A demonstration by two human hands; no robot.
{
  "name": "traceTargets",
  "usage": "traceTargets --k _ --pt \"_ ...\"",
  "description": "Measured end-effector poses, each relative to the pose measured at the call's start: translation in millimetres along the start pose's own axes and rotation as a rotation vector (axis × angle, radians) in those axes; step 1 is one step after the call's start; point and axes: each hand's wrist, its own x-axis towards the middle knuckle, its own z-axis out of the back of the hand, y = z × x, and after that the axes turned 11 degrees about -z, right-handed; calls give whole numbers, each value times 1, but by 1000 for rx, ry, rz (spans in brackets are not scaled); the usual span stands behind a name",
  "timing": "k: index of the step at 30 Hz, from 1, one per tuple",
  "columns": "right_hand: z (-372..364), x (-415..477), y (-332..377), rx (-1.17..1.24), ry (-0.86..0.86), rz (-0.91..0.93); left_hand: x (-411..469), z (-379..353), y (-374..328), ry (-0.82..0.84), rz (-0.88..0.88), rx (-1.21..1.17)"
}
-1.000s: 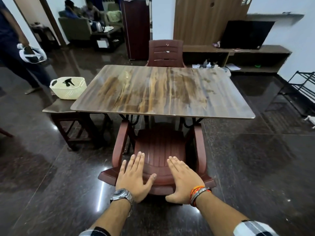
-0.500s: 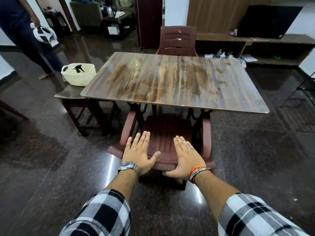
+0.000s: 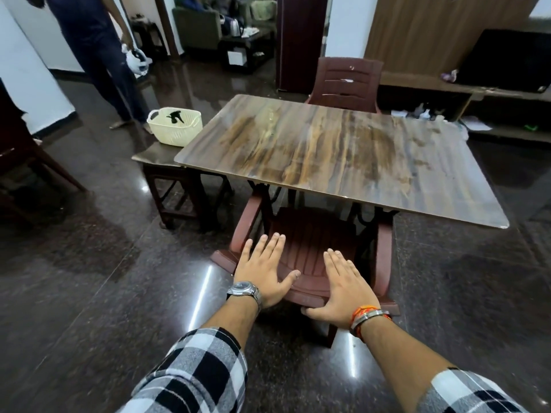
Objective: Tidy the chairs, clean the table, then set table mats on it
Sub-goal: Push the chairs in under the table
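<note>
The near chair (image 3: 310,248) has slid further under the desk (image 3: 343,156) since a second ago, both flat hands going with it, and the bystander (image 3: 92,52) has stepped closer to the basket (image 3: 176,126).

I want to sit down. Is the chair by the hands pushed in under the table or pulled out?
Partly in: the near chair has its seat front under the table edge, its backrest sticking out under both hands.

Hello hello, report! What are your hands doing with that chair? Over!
Left hand and right hand flat and open on near chair back. Chair tucked partly under table. Tabletop bare, no mats. Nothing blocking.
</note>
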Motion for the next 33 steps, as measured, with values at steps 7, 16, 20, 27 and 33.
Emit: traceTargets --k 7,16,20,27,33 --pt "0 1 -1 26 86 21 -4 -2 1 -10 -14 -70" --pt "-2 45 89 360 -21 -44 -7 10 62 -167 -180 -191" --pt "-1 97 164 432 -46 -63 5 34 144 -201 -161 -183" --pt "-8 169 279 502 -78 -186 -3 77 317 -132 -16 -214" --pt "-17 240 350 550 -57 -251 38 92 442 -102 96 -226"
